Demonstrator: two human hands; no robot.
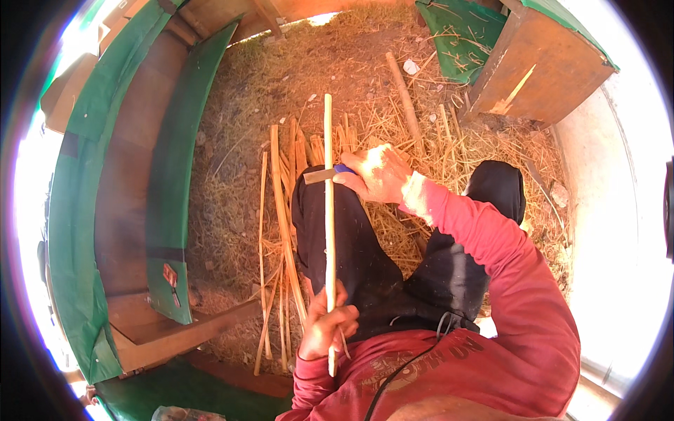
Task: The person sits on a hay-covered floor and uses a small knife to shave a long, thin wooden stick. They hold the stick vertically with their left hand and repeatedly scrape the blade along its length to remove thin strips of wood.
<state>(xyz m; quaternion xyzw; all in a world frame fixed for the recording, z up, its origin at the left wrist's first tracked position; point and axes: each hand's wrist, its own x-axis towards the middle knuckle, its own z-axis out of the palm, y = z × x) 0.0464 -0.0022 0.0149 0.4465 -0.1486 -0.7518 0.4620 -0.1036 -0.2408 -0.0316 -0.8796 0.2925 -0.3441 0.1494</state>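
A long, pale split-bamboo strip (pixel 329 238) runs lengthwise over my thigh. My left hand (pixel 326 324) is closed around its near end, close to my body. In my right hand (pixel 381 174) is a knife (pixel 319 176) with a blue handle, mostly covered by my fingers. Its flat blade lies crosswise against the strip, above my knee. Several more bamboo strips (pixel 283 224) rest on the ground just left of my leg. Beyond my knees, thin shavings (pixel 446 165) are strewn over the ground.
Green-covered boards (pixel 168 182) form a long bench-like structure on the left. A brown wooden box (pixel 540 67) stands at the far right, beside a pale wall (pixel 597 175). A thicker pole (pixel 405 98) lies on the earth ahead. A red-and-black small item (pixel 170 281) rests on the green board.
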